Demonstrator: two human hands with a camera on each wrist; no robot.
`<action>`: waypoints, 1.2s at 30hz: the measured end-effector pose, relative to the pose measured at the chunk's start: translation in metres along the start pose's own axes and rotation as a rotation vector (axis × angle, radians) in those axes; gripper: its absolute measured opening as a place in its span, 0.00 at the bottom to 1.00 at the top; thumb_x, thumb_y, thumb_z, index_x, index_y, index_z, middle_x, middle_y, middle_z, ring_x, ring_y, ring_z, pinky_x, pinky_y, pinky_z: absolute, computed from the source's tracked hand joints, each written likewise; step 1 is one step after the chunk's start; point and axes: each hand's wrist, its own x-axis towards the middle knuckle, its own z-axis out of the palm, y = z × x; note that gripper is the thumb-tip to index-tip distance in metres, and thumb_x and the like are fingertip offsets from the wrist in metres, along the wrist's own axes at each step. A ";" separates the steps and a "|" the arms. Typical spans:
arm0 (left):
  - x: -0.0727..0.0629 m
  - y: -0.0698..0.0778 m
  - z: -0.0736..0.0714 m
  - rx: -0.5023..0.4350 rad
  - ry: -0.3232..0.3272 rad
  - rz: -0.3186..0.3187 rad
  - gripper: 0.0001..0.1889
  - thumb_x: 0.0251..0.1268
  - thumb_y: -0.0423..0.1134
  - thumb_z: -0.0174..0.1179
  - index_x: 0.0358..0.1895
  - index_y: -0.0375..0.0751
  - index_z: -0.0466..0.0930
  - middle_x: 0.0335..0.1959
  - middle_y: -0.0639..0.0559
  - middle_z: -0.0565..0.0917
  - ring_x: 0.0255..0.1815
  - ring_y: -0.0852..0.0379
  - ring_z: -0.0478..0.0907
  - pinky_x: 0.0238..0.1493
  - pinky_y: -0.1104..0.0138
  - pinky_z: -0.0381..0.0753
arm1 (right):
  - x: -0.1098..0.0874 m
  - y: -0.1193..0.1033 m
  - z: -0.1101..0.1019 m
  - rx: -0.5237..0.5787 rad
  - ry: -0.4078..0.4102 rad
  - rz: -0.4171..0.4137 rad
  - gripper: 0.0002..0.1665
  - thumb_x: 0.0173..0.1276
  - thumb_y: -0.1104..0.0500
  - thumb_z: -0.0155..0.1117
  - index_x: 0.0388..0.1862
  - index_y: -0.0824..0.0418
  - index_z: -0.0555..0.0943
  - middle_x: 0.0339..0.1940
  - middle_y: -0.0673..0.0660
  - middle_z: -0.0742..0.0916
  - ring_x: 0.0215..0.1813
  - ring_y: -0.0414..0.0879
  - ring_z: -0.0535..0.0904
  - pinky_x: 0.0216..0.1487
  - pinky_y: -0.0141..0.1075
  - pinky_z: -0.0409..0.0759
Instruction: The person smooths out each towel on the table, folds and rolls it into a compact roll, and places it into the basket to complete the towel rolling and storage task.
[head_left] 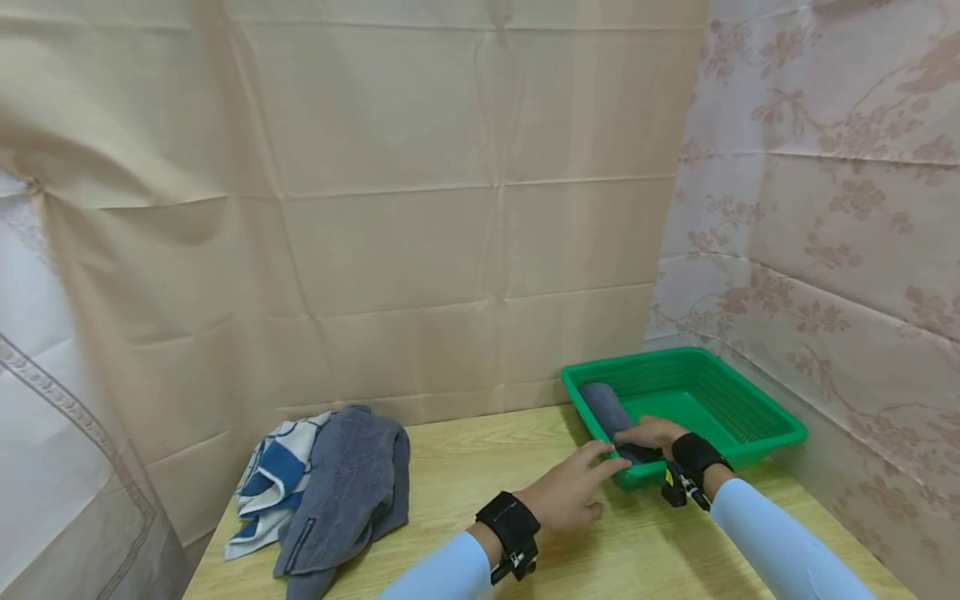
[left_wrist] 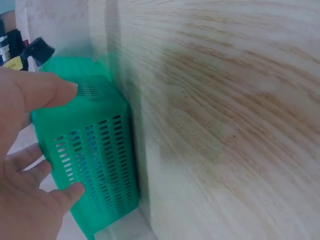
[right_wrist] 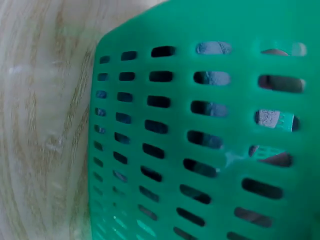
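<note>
A rolled grey cloth lies along the left side of a green plastic basket. My right hand reaches over the basket's near rim and grips the near part of the roll, fingers bent across it; its thumb is hidden. In the right wrist view only the slotted basket wall shows, with bits of cloth behind the slots. My left hand is at the basket's near left corner, fingers spread and fingertips right at the rim. The left wrist view shows its thumb and fingers apart beside the slotted side.
At the table's left lie a loose grey cloth with a dark strip and a blue-and-white patterned cloth, side by side and overlapping. The wood-grain table meets a beige curtain behind and a floral sheet on the right.
</note>
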 end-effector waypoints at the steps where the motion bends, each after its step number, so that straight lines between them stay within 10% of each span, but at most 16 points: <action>1: -0.001 0.000 -0.001 -0.015 -0.012 -0.008 0.39 0.72 0.38 0.65 0.81 0.50 0.56 0.80 0.42 0.55 0.81 0.53 0.54 0.69 0.73 0.65 | 0.000 -0.001 0.000 -0.004 0.003 -0.005 0.54 0.74 0.48 0.64 0.72 0.88 0.50 0.70 0.87 0.59 0.68 0.81 0.60 0.66 0.66 0.67; 13: -0.037 -0.019 -0.038 -0.266 0.046 -0.292 0.27 0.78 0.46 0.59 0.76 0.56 0.66 0.80 0.47 0.57 0.79 0.49 0.58 0.67 0.57 0.73 | -0.003 -0.016 0.003 -0.019 0.020 -0.165 0.59 0.69 0.51 0.72 0.79 0.77 0.46 0.75 0.85 0.56 0.72 0.82 0.56 0.64 0.69 0.67; 26: -0.173 -0.072 -0.110 -0.181 0.249 -0.554 0.17 0.77 0.43 0.62 0.63 0.49 0.77 0.70 0.42 0.68 0.71 0.39 0.64 0.62 0.45 0.72 | -0.007 -0.021 -0.002 -0.165 0.300 -0.411 0.36 0.76 0.48 0.65 0.69 0.72 0.70 0.62 0.78 0.75 0.61 0.73 0.72 0.56 0.62 0.73; 36: -0.241 -0.078 -0.117 -0.001 0.192 -0.685 0.13 0.71 0.42 0.67 0.55 0.48 0.83 0.62 0.39 0.75 0.67 0.34 0.63 0.60 0.38 0.68 | -0.008 -0.067 0.042 -0.593 0.477 -0.753 0.26 0.66 0.52 0.77 0.59 0.61 0.81 0.53 0.65 0.81 0.50 0.62 0.73 0.48 0.55 0.74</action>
